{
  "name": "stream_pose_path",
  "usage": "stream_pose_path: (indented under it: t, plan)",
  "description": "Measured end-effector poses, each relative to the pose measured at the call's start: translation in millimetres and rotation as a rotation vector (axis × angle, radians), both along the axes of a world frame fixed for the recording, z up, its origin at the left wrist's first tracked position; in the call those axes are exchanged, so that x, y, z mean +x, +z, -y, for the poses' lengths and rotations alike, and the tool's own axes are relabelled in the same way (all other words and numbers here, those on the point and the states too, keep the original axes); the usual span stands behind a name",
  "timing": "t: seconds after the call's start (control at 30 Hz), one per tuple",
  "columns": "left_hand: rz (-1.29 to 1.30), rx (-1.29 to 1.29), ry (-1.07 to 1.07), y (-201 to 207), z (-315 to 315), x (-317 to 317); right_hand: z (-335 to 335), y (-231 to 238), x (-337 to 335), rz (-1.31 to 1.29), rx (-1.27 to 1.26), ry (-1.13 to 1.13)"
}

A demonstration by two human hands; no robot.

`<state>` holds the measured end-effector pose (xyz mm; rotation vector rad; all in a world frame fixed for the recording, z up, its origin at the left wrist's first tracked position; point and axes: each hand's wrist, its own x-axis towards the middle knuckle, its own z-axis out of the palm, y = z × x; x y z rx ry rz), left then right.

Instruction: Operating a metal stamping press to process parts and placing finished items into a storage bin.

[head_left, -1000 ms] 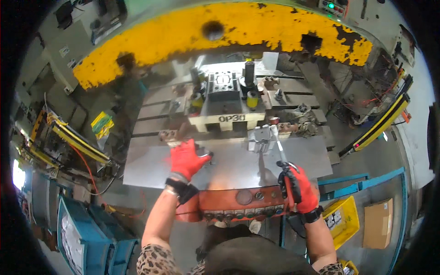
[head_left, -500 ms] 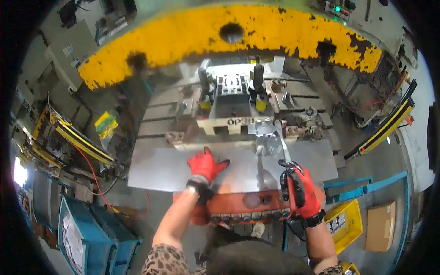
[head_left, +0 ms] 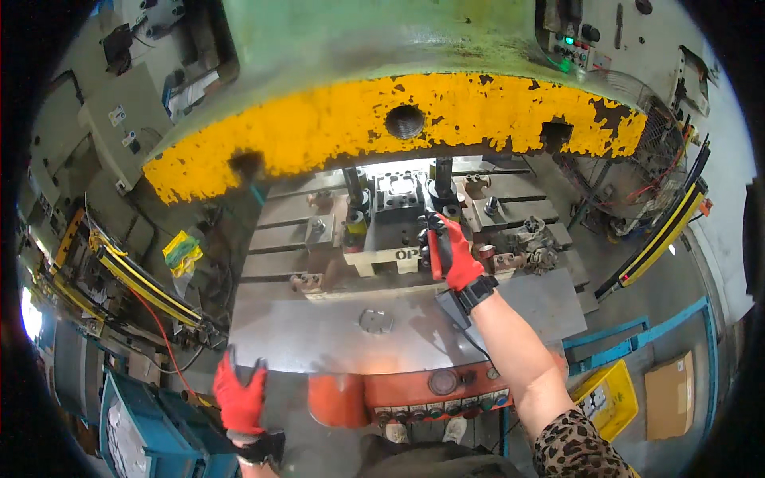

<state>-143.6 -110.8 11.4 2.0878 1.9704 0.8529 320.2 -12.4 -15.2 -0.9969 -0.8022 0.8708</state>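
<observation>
My right hand, in a red glove with dark fingers, is closed around a red-handled tool in front of the die. The tool's far end is hidden or too small to make out. A flat metal piece shows on the die, between the dark guide posts. Another small metal piece lies on the smooth metal plate nearer to me. My left hand, also red-gloved, is beside the plate's left front corner, fingers apart and holding nothing.
Above the die hangs the press's worn yellow ram. An orange control box with a row of buttons sits below the plate. Blue bins stand left; a yellow crate and cardboard box stand right. Yellow-black posts flank the press.
My right hand has moved up and forward to the die with the tool. The metal piece at the tool's end is now on the plate. My left hand has drawn back left, off the plate.
</observation>
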Motion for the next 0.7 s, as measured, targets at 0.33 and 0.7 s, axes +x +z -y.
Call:
stream_pose_path:
  t: [0.33, 0.7]
  plan:
    - [-0.027, -0.281, -0.025, -108, 11, -6, -13, 11, -12, -0.099, -0.074, 0.037]
    - [0.157, -0.114, -0.189, -121, -8, 62, -38, -5, -30, 0.095, 0.042, -0.183]
